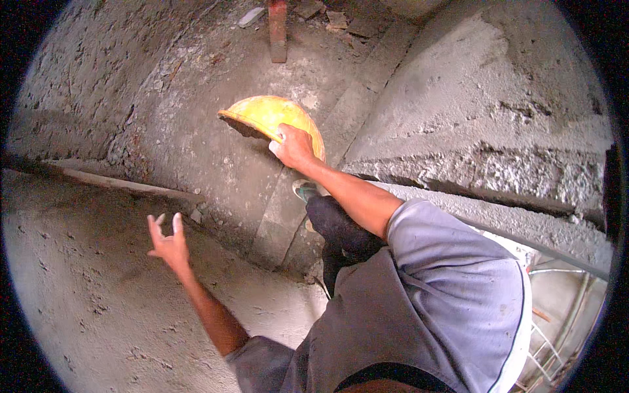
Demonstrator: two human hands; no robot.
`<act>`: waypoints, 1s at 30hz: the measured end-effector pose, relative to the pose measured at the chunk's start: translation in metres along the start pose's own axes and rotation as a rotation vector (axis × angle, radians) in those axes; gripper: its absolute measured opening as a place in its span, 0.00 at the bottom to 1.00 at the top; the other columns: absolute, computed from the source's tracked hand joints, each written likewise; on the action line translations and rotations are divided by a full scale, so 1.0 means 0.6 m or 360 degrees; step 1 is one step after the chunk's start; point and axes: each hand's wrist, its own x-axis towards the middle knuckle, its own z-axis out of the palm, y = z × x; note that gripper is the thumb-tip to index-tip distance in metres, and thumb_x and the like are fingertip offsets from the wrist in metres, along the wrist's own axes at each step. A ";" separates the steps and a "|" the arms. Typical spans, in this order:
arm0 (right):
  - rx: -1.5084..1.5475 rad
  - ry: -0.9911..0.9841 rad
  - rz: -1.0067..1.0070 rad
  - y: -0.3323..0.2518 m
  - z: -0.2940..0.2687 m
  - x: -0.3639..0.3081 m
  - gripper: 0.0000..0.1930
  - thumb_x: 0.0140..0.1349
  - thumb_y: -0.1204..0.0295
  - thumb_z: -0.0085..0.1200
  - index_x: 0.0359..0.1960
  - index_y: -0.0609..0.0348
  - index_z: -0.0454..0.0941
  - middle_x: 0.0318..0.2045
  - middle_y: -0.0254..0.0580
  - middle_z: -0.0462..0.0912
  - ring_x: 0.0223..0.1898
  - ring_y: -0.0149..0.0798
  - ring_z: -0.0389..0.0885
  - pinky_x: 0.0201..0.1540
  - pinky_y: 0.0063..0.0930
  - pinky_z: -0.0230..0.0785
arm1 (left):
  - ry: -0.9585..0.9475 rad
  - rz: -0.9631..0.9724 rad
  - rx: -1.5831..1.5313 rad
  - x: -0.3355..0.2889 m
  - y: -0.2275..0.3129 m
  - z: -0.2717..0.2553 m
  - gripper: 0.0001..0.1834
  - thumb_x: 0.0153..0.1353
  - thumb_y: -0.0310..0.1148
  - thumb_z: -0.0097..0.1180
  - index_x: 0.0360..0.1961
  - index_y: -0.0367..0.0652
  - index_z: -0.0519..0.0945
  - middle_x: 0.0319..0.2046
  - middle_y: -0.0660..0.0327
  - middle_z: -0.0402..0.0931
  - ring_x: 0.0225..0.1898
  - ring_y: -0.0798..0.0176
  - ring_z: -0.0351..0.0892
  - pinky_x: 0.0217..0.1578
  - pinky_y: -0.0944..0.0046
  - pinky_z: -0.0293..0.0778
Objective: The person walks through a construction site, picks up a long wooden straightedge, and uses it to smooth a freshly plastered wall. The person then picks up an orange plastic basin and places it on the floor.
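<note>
A yellow mortar pan [262,112], smeared with pale dust, hangs tilted on edge in front of me. Its rounded outside faces up and a dark, rough patch shows under the rim. My right hand [293,145] grips the near part of that rim, fingers curled round it. Off to the left, my left hand [169,241] is held out with its fingers spread and nothing in them. Below that hand lies a grey cement-plastered surface [131,295].
A rough wall [72,85] rises on the left and a plastered ledge [472,164] on the right. A reddish post [278,36] stands ahead, with broken rubble [337,21] near it. My sandalled foot [305,190] rests on the dusty floor [216,164].
</note>
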 end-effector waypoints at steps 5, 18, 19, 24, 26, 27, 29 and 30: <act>0.0113 -0.0001 0.0058 -0.003 -0.028 -0.039 0.13 0.46 0.66 0.61 0.31 0.59 0.74 0.28 0.54 0.80 0.33 0.58 0.79 0.36 0.47 0.69 | 0.0072 0.0103 -0.0827 -0.149 0.256 0.024 0.16 0.54 0.28 0.64 0.42 0.34 0.78 0.56 0.50 0.74 0.59 0.50 0.71 0.61 0.53 0.62; 0.0309 -0.0536 0.0233 -0.041 -0.154 -0.182 0.15 0.49 0.65 0.62 0.38 0.57 0.78 0.44 0.58 0.78 0.49 0.57 0.77 0.44 0.44 0.72 | -0.0441 0.1076 -0.1303 -0.462 0.643 -0.002 0.54 0.42 0.56 0.70 0.65 0.39 0.59 0.71 0.46 0.49 0.73 0.44 0.44 0.61 0.25 0.26; 0.0358 -0.0609 0.0163 -0.040 -0.175 -0.189 0.16 0.49 0.65 0.61 0.39 0.57 0.77 0.45 0.58 0.78 0.49 0.56 0.77 0.45 0.44 0.72 | -0.0459 0.1115 -0.1240 -0.471 0.648 -0.003 0.54 0.43 0.56 0.70 0.65 0.40 0.59 0.71 0.46 0.49 0.73 0.44 0.43 0.61 0.25 0.24; 0.0635 -0.1072 -0.0154 0.008 -0.287 -0.233 0.17 0.50 0.63 0.61 0.41 0.56 0.77 0.46 0.56 0.76 0.50 0.54 0.75 0.47 0.43 0.70 | -0.0137 0.1019 -0.1365 -0.515 0.667 0.018 0.49 0.42 0.50 0.72 0.64 0.42 0.63 0.68 0.49 0.58 0.71 0.47 0.51 0.65 0.35 0.21; 0.0753 -0.1303 -0.0288 0.022 -0.321 -0.252 0.18 0.50 0.63 0.61 0.42 0.56 0.76 0.47 0.55 0.76 0.50 0.53 0.75 0.48 0.42 0.69 | -0.0060 0.0944 -0.1227 -0.532 0.671 0.018 0.52 0.35 0.43 0.78 0.63 0.43 0.64 0.68 0.49 0.58 0.71 0.45 0.51 0.65 0.32 0.37; 0.0810 -0.1400 -0.0336 0.028 -0.336 -0.265 0.18 0.50 0.62 0.61 0.42 0.56 0.76 0.47 0.55 0.76 0.50 0.52 0.75 0.48 0.42 0.69 | -0.0033 0.0903 -0.1188 -0.545 0.674 0.021 0.52 0.34 0.44 0.78 0.63 0.43 0.64 0.68 0.50 0.58 0.71 0.45 0.52 0.65 0.32 0.37; 0.0917 -0.1547 -0.0397 0.041 -0.364 -0.289 0.19 0.51 0.62 0.61 0.43 0.55 0.76 0.48 0.54 0.75 0.51 0.51 0.74 0.49 0.42 0.68 | 0.0044 0.0849 -0.1248 -0.577 0.689 0.019 0.51 0.35 0.45 0.78 0.61 0.44 0.66 0.67 0.50 0.59 0.70 0.45 0.53 0.65 0.32 0.37; 0.0967 -0.1580 -0.0410 0.048 -0.376 -0.299 0.19 0.51 0.61 0.61 0.44 0.55 0.76 0.48 0.54 0.75 0.51 0.51 0.74 0.49 0.41 0.68 | 0.0088 0.0842 -0.1246 -0.592 0.697 0.019 0.49 0.35 0.45 0.78 0.60 0.44 0.67 0.67 0.50 0.60 0.70 0.45 0.53 0.65 0.32 0.37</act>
